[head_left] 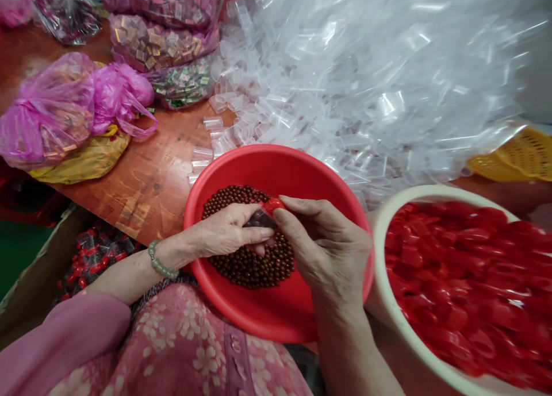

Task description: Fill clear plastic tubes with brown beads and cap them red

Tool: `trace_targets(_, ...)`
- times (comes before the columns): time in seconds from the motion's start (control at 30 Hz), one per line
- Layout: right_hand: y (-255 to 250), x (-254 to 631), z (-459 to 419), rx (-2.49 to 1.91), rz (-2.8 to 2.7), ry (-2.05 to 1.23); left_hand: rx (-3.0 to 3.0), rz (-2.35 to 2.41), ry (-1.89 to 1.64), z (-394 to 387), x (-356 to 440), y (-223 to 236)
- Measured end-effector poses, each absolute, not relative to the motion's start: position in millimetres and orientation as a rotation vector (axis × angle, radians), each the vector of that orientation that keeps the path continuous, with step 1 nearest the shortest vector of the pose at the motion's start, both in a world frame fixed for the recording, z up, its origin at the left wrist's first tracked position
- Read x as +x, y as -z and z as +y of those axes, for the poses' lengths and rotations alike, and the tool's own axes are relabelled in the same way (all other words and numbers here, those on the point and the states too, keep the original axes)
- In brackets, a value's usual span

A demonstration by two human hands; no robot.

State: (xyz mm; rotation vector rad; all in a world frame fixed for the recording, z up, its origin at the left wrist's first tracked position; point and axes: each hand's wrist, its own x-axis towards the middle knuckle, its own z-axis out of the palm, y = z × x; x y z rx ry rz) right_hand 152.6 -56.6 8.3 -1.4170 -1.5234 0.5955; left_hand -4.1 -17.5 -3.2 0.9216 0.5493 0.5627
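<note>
My left hand (228, 230) grips a small clear plastic vial (259, 219) that holds dark beads, above a red plastic basin (276, 160). My right hand (321, 241) pinches a red cap (273, 205) at the vial's top end, and the cap sits on the vial's mouth. Below both hands, a layer of round brown beads (254, 266) lies in the basin's bottom. My hands hide part of the beads. To the right, a white-rimmed bowl (379, 258) is heaped with red caps (448, 269).
A large heap of clear plastic vials (345, 80) spreads over the wooden table (142, 172) behind the basin. Pink plastic bags (47, 111) of packets lie at the left. A cardboard box (95, 252) of capped vials sits below the table edge. A yellow basket (521, 154) stands at right.
</note>
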Motion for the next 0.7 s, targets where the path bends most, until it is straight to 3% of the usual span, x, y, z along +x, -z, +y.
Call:
trace_targets(0.2,-3,156,-55,-1.350,-2.100,-0.257,0.657,0.544,-0.533,-16,-6,8)
trace_targets(0.37,5,152,-50,-1.300,-2.181,0.127,0.514,0.480,-0.490,-14,-2,8)
trace_targets(0.7,14,158,-49,-1.235,-2.163,0.247,0.387,0.550,-0.388,-11,4,10)
